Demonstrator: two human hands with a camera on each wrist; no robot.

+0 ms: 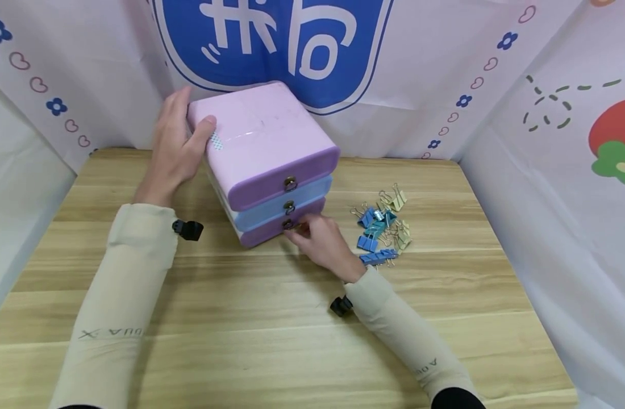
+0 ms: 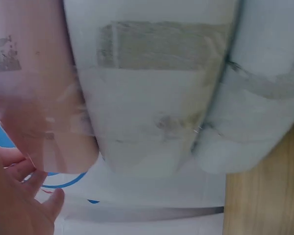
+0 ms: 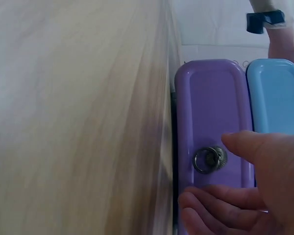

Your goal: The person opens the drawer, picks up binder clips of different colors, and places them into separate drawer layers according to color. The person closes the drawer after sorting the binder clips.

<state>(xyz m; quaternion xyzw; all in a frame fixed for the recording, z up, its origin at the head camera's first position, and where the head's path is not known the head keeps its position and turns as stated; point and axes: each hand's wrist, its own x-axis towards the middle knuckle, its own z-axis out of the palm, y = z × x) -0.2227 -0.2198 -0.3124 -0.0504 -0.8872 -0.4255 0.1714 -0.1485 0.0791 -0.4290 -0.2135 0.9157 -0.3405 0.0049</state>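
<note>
A small three-tier drawer cabinet (image 1: 271, 130) stands toward the back of the table, with a pink top and purple, blue and purple drawer fronts. Each front has a metal ring pull. My left hand (image 1: 174, 142) rests against its upper left rear edge, fingers fairly straight. At the bottom purple drawer (image 3: 215, 107) is my right hand (image 1: 323, 241), its thumb and bent fingers spread on either side of the ring pull (image 3: 206, 159). In the right wrist view the ring hangs free between them, not pinched.
Several blue, teal and pale yellow binder clips (image 1: 376, 227) lie in a loose pile right of the cabinet. A white printed cloth (image 1: 384, 130) hangs behind the wooden table (image 1: 241, 329). Clear tape runs across the cabinet's side (image 2: 161, 44).
</note>
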